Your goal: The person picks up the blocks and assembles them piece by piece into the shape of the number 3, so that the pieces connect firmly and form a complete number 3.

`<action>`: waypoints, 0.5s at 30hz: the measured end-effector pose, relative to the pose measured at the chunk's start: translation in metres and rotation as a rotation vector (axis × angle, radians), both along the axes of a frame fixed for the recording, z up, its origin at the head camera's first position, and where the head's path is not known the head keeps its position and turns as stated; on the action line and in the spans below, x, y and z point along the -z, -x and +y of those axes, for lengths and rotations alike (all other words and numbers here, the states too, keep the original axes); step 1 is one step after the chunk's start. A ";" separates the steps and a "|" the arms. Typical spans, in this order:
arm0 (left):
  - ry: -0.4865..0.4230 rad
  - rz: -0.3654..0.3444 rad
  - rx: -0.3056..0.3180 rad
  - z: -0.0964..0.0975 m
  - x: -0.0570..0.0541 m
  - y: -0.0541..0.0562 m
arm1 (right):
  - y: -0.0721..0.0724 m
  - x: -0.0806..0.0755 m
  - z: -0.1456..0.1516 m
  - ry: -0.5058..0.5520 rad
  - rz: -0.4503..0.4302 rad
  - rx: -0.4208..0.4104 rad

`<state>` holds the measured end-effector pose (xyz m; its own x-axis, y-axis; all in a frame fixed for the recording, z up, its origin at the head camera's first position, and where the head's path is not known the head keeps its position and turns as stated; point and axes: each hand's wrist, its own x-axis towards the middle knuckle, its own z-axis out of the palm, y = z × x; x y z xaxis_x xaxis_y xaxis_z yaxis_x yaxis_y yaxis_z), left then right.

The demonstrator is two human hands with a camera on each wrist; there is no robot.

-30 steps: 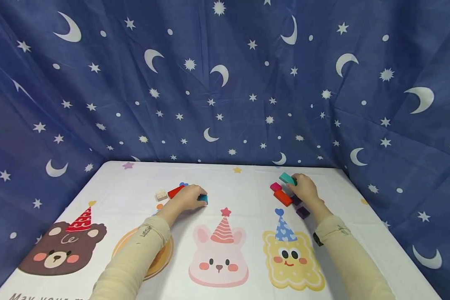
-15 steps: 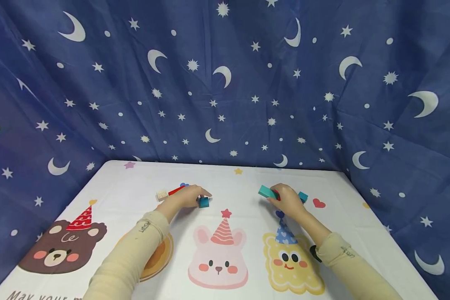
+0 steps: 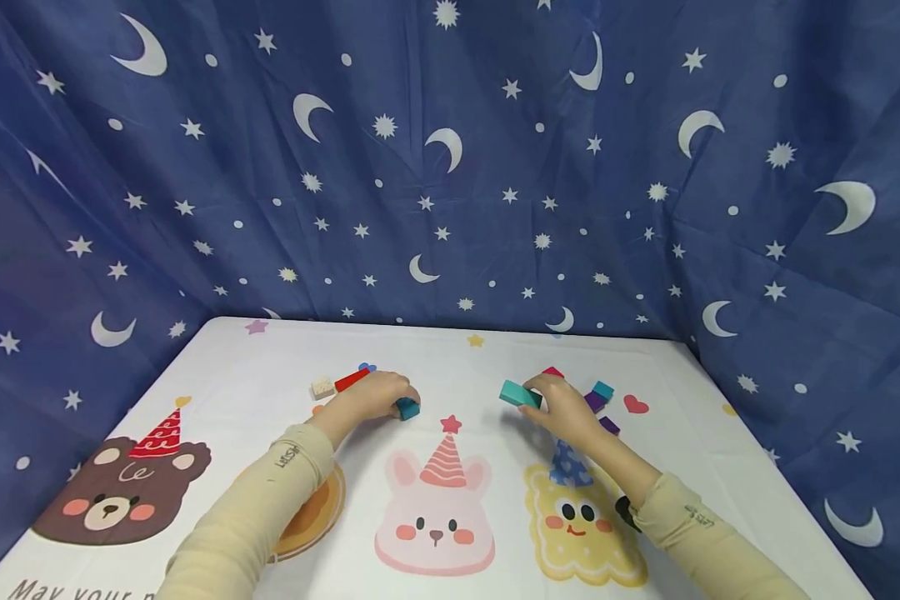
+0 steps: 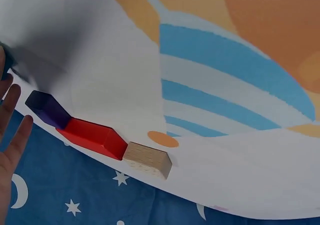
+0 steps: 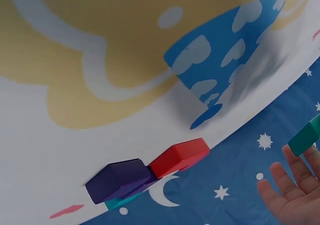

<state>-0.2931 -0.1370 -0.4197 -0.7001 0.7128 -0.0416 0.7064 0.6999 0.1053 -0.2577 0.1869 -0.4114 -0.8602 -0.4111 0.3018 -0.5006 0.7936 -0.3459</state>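
My left hand [image 3: 375, 395] grips a small dark blue block [image 3: 408, 408] left of the table's middle; in the left wrist view only part of the hand [image 4: 11, 135] shows at the edge. Beyond that hand lie a red block [image 3: 351, 379] and a pale wooden block [image 3: 322, 388], with a dark purple block [image 4: 48, 109] at the red one's end. My right hand [image 3: 566, 410] pinches a teal block [image 3: 520, 393], which casts a shadow on the cloth. The right wrist view shows the teal block [image 5: 305, 136] at the fingertips.
Behind my right hand lie a pink block [image 3: 552, 372], a blue-teal block [image 3: 603, 390], purple blocks [image 3: 609, 425] and a red block [image 5: 180, 157]. The white tablecloth [image 3: 465, 375] has printed animals. A blue starry curtain [image 3: 450, 225] stands behind the table.
My right hand has carried the teal block left, away from the other blocks. My left fingers were lifted half a second ago and now curl round the dark blue block, which has turned slightly.
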 end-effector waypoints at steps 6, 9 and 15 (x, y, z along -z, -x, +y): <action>-0.059 -0.017 -0.021 -0.002 -0.005 -0.003 | -0.002 -0.001 -0.003 -0.010 0.019 -0.015; -0.057 -0.014 -0.031 -0.004 -0.003 -0.008 | -0.003 0.001 -0.007 -0.032 0.013 -0.021; -0.097 0.020 -0.031 -0.007 0.000 -0.018 | -0.005 0.004 -0.018 -0.044 0.002 -0.030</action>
<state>-0.2755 -0.1443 -0.4192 -0.7217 0.6910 0.0410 0.6874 0.7085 0.1600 -0.2524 0.1688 -0.4156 -0.8466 -0.4498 0.2846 -0.5252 0.7925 -0.3101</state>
